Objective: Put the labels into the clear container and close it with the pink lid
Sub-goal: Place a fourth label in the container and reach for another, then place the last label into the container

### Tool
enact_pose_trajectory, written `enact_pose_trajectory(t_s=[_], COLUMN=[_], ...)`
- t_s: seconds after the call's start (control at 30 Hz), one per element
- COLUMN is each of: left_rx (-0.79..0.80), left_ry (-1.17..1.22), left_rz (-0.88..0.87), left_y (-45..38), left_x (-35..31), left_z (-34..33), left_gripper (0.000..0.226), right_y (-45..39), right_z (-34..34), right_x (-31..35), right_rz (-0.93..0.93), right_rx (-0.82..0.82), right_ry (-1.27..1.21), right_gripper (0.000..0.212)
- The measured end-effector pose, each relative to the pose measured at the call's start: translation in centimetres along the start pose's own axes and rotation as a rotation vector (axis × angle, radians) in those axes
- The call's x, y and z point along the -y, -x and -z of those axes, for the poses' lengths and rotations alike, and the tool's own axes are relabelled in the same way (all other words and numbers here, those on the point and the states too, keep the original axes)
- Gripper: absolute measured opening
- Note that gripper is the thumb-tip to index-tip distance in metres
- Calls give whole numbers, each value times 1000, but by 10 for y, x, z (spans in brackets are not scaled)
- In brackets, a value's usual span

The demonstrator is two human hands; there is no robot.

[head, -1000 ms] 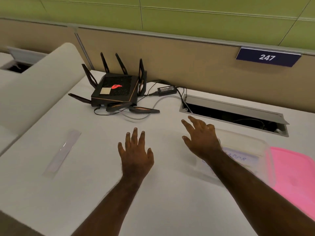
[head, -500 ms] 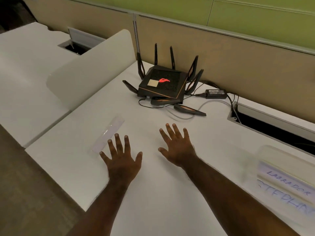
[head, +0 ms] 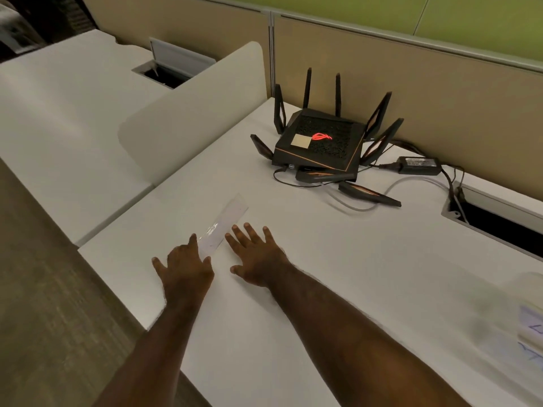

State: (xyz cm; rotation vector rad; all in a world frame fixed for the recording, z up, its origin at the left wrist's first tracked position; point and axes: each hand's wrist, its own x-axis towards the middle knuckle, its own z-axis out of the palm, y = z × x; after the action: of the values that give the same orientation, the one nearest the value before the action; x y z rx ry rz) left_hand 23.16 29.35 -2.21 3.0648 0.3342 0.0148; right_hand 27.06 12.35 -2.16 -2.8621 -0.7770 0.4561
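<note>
Your white desk (head: 338, 289) carries the clear container (head: 526, 327), blurred at the far right edge, seemingly with labels already inside. Your right hand (head: 258, 257) and left hand (head: 185, 267) lie spread and empty on either side of the last label (head: 224, 227). It looks thin, light and slick, lying flat: lift its near end by an edge.
</note>
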Motion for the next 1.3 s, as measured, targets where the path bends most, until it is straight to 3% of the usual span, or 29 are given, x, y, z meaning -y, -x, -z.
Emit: enact_pose_trajectory(t_s=[0.13,0.4,0.5,0.7,0.8,0.9,1.0,1.07,1.3], left_rx=[27,275,412,661,704,676,608,521,367], left_ry=[328,990,1116,1073,1039,989,693,598,417], left_rz=[64,176,134,-92,-168,-262,-474,-583,-845], left_y=[-11,11,22,31,35,41,46,53,91], left_x=[0,-28,-44,-79,-106,-136,-171,-196,-289], left_z=[19,63,81,102,108,112,112,110,115], left_gripper=[26,22,22,23,23,24,63,73,62], right_y=[-6,34,63,136,177,219,263,293,403], right_z=[2,11,22,44,54,64,74,78,80], right_x=[10,-37,-71,-133,-155,-174,-192,-203,-246], right_rz=[9,-39,-95,-184,-211,-263,-329,-375,-570], right_rx=[-19,-221,-277,-357,-359,-306,-289,-299,-306], right_ry=[-33,0,-3,-13,-2,-45,-103,-121,-193], right_gripper=[80,86,83,77,73,69,66,65,58])
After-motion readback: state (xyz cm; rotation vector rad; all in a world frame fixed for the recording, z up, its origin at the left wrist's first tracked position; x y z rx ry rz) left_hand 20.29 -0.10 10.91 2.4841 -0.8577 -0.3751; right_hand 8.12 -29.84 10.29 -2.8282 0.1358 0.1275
